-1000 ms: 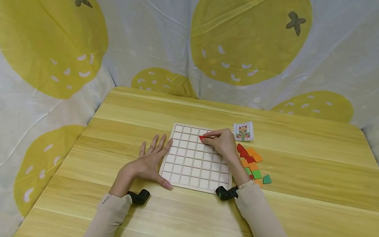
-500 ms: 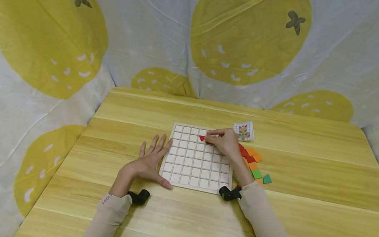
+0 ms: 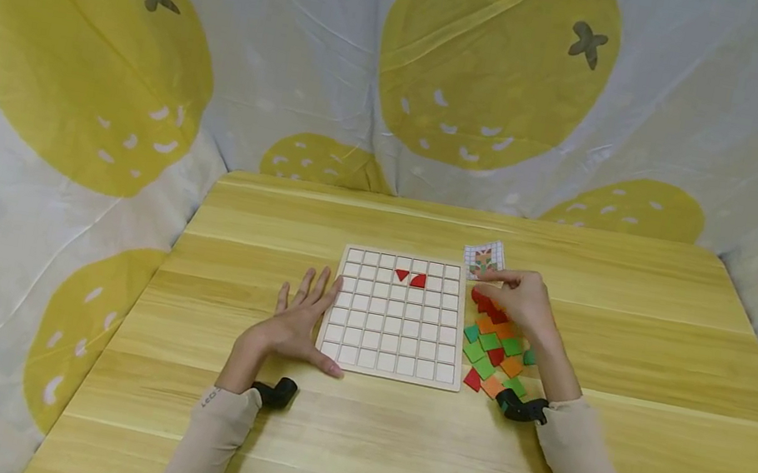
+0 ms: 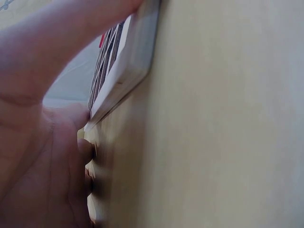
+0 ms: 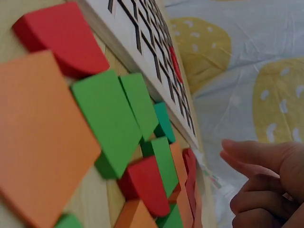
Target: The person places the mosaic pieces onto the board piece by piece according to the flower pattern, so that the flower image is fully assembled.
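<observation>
My left hand (image 3: 292,333) rests flat with spread fingers against the left side of a wooden grid board (image 3: 391,344); its thumb (image 4: 71,33) lies along the near corner. On the board, a red triangle (image 3: 402,275) and a red quarter-circle piece (image 3: 418,281) sit side by side in the second row. To the right of the board, my right hand (image 3: 525,303) hovers at the far end of a pile of coloured pieces. Its thumb and index finger reach toward a red piece (image 3: 478,295), with a small gap between the tips and nothing seen in them.
Several green tiles (image 3: 474,352), orange tiles (image 3: 512,366) and more red pieces (image 3: 472,379) lie spread along the board's right edge. A small printed pattern card (image 3: 480,256) lies behind them. A lemon-print cloth (image 3: 498,80) hangs behind the table.
My right hand has let go of the red quarter-circle beside the red triangle on the board and moved right to the pile. The left hand stays in place.
</observation>
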### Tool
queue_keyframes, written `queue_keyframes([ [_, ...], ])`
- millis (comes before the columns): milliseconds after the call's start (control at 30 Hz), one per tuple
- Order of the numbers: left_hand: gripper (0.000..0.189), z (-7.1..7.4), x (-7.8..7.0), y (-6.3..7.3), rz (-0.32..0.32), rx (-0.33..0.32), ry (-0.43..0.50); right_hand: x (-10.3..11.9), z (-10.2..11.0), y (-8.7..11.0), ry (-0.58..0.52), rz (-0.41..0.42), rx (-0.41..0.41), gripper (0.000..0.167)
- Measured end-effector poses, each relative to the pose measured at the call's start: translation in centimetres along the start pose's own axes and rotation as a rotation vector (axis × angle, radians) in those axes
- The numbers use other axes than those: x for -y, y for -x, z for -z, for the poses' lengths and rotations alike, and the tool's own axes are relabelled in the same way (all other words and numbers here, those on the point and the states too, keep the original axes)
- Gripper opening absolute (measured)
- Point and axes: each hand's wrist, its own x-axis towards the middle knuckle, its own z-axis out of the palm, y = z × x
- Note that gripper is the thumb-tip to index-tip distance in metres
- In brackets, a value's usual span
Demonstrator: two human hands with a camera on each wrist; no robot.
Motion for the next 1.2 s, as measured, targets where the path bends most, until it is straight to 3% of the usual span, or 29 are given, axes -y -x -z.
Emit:
queue_keyframes([
  [200,0.153,0.0,0.0,0.0,-0.003,-0.003,-0.008,-1.1,1.3,0.6,0.026,-0.031,0.020,0.034],
  [433,0.153,0.0,0.0,0.1,0.001,-0.001,-0.011,-1.4,0.5,0.4,0.022,-0.043,0.060,0.036],
  [667,0.152,0.0,0.0,0.2,0.000,-0.001,-0.002,-1.2,-0.4,0.2,0.040,-0.039,0.047,0.032],
  [933,0.152,0.1,-0.1,0.1,0.003,0.000,-0.008,-1.4,0.2,0.1,0.056,-0.059,0.048,0.033],
  [1200,0.152,0.1,-0.1,0.1,0.002,0.001,0.000,-2.2,1.6,0.3,0.041,-0.086,0.132,0.039],
])
